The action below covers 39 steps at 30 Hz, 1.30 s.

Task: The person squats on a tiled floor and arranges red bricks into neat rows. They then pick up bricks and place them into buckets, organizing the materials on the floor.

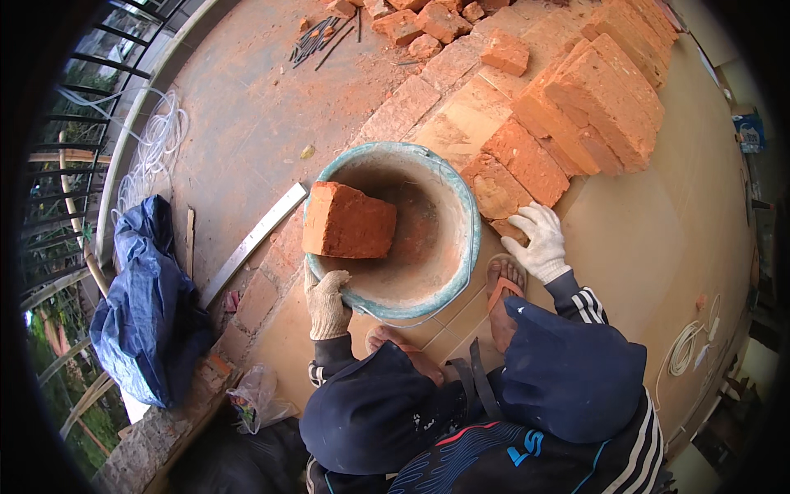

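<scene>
A round bucket (455, 276) with a worn blue-green rim stands in front of me, its inside coated with brown dirt. One orange brick (350, 222) rests tilted in its left side, reaching up to the rim. My left hand (327, 306), in a white knit glove, grips the near left rim just below that brick. To the right of the bucket, my right hand (540, 241), gloved the same way, has its thumb and fingers around the near end of a brick (504, 228) low at the stack's edge. The fingertips are partly hard to make out.
Stacked bricks (605, 103) run to the far right, with broken bricks (432, 25) and dark rods (321, 39) at the back. Left of the bucket lie a metal straightedge (255, 243), blue tarp (148, 305) and coiled clear hose (160, 136) beside a railing. A cable (683, 350) lies right.
</scene>
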### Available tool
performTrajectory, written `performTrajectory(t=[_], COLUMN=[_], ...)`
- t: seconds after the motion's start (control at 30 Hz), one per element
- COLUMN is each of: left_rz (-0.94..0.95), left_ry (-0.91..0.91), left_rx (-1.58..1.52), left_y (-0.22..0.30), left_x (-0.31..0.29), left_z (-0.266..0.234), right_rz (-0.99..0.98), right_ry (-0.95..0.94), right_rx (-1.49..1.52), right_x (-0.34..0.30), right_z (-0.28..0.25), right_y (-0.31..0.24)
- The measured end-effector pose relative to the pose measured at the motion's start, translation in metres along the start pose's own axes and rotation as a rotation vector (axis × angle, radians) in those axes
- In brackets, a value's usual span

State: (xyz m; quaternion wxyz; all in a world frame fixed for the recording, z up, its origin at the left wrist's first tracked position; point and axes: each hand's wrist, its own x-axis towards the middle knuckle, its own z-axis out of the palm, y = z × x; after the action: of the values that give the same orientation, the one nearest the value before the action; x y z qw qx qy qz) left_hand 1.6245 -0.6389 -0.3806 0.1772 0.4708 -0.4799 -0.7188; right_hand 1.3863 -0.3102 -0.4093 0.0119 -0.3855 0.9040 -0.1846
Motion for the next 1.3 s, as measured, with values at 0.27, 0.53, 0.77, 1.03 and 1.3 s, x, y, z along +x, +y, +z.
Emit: performTrajectory(t=[0.27, 0.53, 0.77, 1.03, 1.3], left_rz=[-0.036, 0.047, 0.125, 0.395, 0.329], left_ry=[-0.011, -0.094, -0.150, -0.056, -0.051], left_rx=[-0.130, -0.143, -0.093, 0.725, 0.583], left_y=[-0.002, -0.011, -0.021, -0.015, 0.017], left_x=[0.002, 0.002, 0.018, -0.002, -0.023], left_z=[0.021, 0.029, -0.020, 0.011, 0.061], right_rz=[-0.454, -0.681, -0.639, -0.231, -0.121], right_ry=[0.136, -0.035, 0.107, -0.263, 0.048], right_rx=[0.447, 0.199, 0.385, 0.523, 0.666], right_x=[0.142, 0.193, 0.149, 0.147, 0.130], right_z=[-0.087, 0.022, 0.035, 0.018, -0.005], right_y=[-0.146, -0.247, -0.238, -0.217, -0.188])
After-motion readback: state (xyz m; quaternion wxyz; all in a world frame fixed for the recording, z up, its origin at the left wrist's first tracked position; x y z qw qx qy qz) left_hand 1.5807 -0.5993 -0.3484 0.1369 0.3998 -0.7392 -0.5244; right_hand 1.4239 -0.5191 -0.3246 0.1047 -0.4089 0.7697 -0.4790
